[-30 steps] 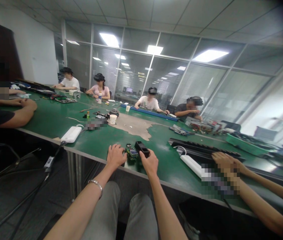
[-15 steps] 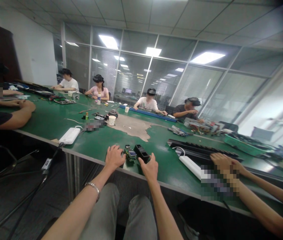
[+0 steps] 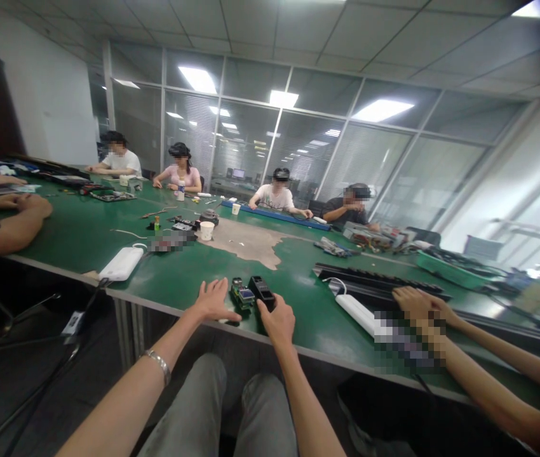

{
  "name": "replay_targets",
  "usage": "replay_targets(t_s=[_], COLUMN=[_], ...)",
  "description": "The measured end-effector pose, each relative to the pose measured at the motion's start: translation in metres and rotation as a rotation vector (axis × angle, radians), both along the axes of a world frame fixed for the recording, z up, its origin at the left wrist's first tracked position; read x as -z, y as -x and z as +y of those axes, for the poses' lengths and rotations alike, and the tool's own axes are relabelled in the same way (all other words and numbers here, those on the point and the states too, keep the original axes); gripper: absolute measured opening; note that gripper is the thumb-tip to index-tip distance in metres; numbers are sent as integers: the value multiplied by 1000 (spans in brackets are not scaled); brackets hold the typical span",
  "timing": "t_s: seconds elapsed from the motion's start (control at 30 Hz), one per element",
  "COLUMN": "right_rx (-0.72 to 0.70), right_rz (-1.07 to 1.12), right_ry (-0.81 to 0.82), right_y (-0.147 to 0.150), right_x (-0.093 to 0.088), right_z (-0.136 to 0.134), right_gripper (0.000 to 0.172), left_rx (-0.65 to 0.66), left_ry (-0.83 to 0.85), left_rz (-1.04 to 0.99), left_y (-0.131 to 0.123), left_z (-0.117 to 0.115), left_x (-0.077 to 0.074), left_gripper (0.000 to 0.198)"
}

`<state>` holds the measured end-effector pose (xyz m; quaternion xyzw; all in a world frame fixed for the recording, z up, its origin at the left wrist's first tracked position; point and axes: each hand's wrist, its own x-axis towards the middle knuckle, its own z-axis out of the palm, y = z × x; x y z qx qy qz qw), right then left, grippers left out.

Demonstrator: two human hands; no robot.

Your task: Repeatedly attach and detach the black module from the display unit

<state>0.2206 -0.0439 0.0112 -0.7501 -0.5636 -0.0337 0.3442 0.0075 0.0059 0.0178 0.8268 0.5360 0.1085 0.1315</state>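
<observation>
My left hand lies at the near edge of the green table, fingers spread and thumb stretched out, with nothing in it. Just right of it sits a small circuit board with a bluish screen-like part on top. Beside the board is a black rectangular plastic case with openings in its upper face. My right hand grips the near end of this case, thumb on the left and fingers on the right side. The palm hides part of the case.
White power strips lie on the table, one to the left and one to the right. At right, a co-worker's hands rest by a long black rail. A paper cup stands further back.
My left hand has opened wider and shifted slightly away from the circuit board. My right hand has closed in around the black case. The whole view has turned a little to the right.
</observation>
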Motion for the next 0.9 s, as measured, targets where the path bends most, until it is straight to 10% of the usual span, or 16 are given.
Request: replay_targets(t_s=[0.37,0.9], right_rx=[-156,-108], right_rz=[273,83], right_ry=[-226,35], right_y=[21,63], right_x=[-42,-50], right_z=[-7,-6], right_gripper=[44,40], left_rx=[-66,-80], left_ry=[-143,-172], left_rz=[11,-44], left_y=[-14,-9], left_z=[-2,-4], left_x=[4,9], left_gripper=[114,110])
